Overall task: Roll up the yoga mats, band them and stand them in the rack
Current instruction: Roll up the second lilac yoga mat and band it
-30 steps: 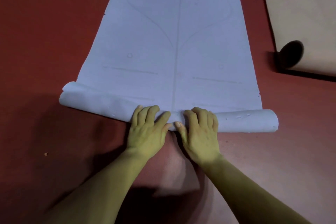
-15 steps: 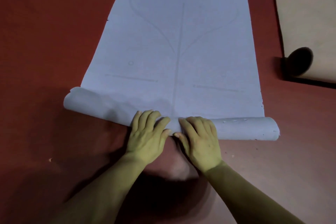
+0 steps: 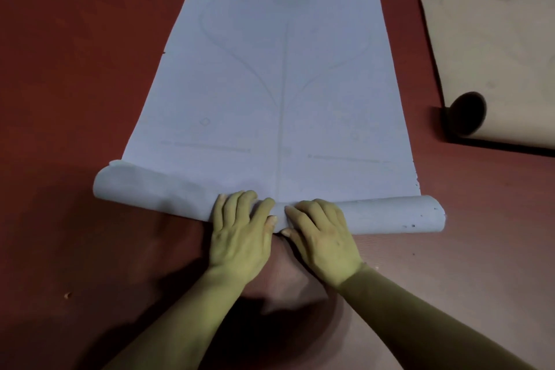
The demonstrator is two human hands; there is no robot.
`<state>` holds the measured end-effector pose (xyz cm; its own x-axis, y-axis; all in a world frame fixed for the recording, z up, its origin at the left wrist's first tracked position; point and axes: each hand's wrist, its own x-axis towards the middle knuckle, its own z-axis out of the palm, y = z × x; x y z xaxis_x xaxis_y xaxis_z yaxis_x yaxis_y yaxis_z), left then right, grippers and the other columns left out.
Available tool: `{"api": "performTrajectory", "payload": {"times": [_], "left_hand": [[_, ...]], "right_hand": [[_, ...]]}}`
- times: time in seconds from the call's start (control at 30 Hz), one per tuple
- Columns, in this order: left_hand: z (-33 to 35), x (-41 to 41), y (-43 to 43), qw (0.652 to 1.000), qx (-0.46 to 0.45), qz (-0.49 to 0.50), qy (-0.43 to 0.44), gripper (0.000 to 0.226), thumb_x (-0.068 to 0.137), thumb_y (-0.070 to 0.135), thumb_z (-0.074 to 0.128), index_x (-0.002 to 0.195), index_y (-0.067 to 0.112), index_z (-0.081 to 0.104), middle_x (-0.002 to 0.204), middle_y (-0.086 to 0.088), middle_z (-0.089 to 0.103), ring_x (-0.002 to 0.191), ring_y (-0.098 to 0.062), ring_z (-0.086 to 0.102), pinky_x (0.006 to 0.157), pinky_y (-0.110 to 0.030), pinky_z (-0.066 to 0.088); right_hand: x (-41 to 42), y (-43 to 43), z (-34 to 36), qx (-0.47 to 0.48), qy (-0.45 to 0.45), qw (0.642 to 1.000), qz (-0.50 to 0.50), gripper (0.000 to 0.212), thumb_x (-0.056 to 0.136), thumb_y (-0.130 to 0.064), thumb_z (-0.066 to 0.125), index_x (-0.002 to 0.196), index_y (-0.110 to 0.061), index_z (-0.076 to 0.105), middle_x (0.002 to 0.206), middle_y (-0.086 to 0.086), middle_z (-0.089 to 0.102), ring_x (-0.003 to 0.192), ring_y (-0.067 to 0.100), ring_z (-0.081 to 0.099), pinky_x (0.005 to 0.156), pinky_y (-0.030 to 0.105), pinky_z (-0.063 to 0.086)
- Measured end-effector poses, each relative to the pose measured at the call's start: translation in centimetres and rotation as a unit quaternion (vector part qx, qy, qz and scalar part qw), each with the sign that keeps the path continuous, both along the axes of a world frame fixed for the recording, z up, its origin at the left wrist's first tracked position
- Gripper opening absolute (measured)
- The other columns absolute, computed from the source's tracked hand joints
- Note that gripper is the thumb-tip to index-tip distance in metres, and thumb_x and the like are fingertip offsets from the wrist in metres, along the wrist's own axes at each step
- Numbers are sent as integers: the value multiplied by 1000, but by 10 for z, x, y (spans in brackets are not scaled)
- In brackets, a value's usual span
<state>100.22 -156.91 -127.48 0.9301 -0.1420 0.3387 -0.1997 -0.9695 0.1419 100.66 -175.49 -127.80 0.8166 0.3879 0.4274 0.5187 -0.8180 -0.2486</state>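
Head view: pale blue yoga mat (image 3: 282, 84) lies flat on the red floor (image 3: 75, 69), running away from the person. Its near end is wound into a low roll (image 3: 390, 215) lying crosswise; the roll's left end is looser and sits slightly farther away, the right end is tight. Both the left hand (image 3: 240, 237) and right hand (image 3: 322, 237) sit side by side at mid-roll, fingers fairly straight, laid over the top and pressing, thumbs nearly touching; neither grips. Faint line pattern on the mat. Beige mat (image 3: 495, 39) lies upper right, well apart, partly rolled, its dark end (image 3: 467, 114) facing the blue one.
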Motion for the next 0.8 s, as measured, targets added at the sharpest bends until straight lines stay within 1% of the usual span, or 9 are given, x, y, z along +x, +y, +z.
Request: {"api": "performTrajectory", "payload": {"times": [0.1, 0.23, 0.33, 0.43, 0.5, 0.6, 0.63, 0.7, 0.8], "left_hand": [[-8, -3, 6, 999, -8, -27, -15, 38, 92, 42, 47, 124, 21, 55, 122, -12, 59, 117, -32, 48, 117, -51, 18], [-7, 7, 7, 999, 9, -39, -12, 35, 92, 41, 49, 116, 21, 64, 118, -10, 61, 111, -32, 50, 113, -53, 25], [-1, 12, 3, 1000, 15, -22, 7, 36, 92, 40, 47, 113, 21, 69, 116, -9, 62, 108, -32, 53, 112, -52, 27], [3, 18, 3, 999, 21, -24, 15, 37, 94, 40, 44, 115, 22, 69, 116, -8, 63, 104, -33, 59, 111, -51, 28], [5, 19, 3, 999, 20, -24, 10, 36, 95, 40, 44, 115, 22, 68, 117, -9, 63, 106, -33, 59, 111, -51, 29], [-2, 16, 5, 999, 3, -26, -23, 33, 95, 40, 47, 117, 20, 60, 121, -12, 62, 113, -33, 54, 112, -52, 28], [-4, 15, 8, 999, -2, -36, -33, 33, 95, 40, 48, 118, 19, 58, 123, -12, 61, 115, -33, 53, 113, -53, 28], [-7, 17, 14, 997, 5, -62, -35, 36, 94, 41, 49, 119, 17, 61, 123, -12, 60, 115, -34, 51, 114, -53, 28], [-5, 28, 12, 998, 12, -61, -24, 37, 93, 40, 49, 117, 17, 66, 119, -9, 61, 109, -35, 53, 111, -53, 32]], "right_hand": [[2, 0, 0, 6, 7, 1000, 4, 37, 102, -38, 58, 121, -9, 70, 112, 6, 67, 102, 31, 61, 94, 41, 47], [5, 0, 6, 1, 2, 1000, -1, 38, 102, -39, 59, 121, -7, 69, 114, 8, 66, 103, 30, 60, 94, 42, 46], [2, 2, 8, 3, -10, 1000, -9, 39, 101, -37, 60, 129, -10, 66, 121, 8, 62, 112, 29, 55, 102, 41, 40], [2, 0, 1, -12, -11, 1000, -3, 42, 102, -35, 59, 135, -11, 64, 129, 12, 62, 118, 33, 57, 108, 46, 38], [3, 0, -4, -17, -9, 1000, -1, 40, 101, -33, 62, 134, -10, 65, 128, 12, 64, 117, 34, 60, 107, 47, 41], [8, 0, -3, -1, -1, 1000, -3, 40, 99, -29, 68, 133, -9, 66, 125, 10, 65, 114, 34, 60, 102, 46, 44], [10, 0, -2, 3, 1, 1000, -1, 39, 99, -29, 68, 133, -9, 66, 124, 9, 66, 114, 33, 61, 101, 46, 45], [15, 0, 0, 1, 8, 1000, 4, 39, 102, -32, 63, 133, -9, 65, 123, 8, 66, 114, 32, 61, 101, 45, 45], [22, 1, 3, -1, 14, 1000, -2, 40, 103, -34, 58, 132, -9, 66, 122, 7, 67, 112, 29, 61, 101, 42, 44]]}}
